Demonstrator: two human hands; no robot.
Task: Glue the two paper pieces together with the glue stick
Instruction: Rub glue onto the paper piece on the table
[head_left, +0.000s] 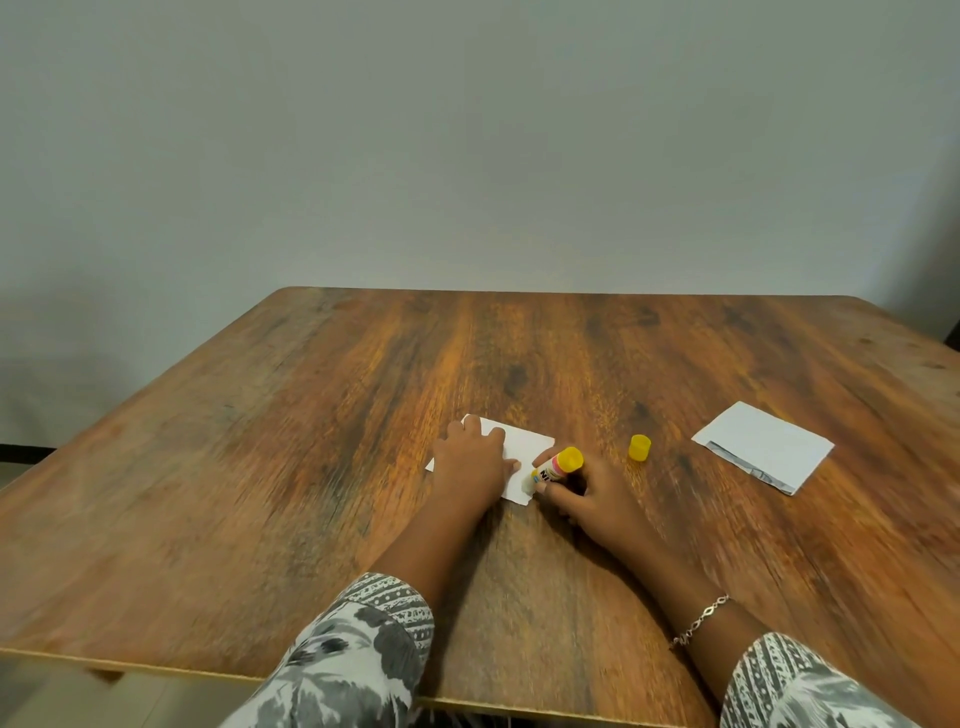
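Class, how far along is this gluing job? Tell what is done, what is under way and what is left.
Done: the cap is off and sits on the table. In hand: the left hand presses one paper piece flat while the right hand holds the glue stick with its tip on it. Left: the second paper piece lies apart at the right, not yet joined.

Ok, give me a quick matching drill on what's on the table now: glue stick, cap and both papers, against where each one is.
1 glue stick
2 yellow cap
3 centre paper
4 right-side paper

A pressed flat under the left hand
B untouched, at the right of the table
C held in the right hand
D loose, off the stick

Pairs: 1-C, 2-D, 3-A, 4-B.
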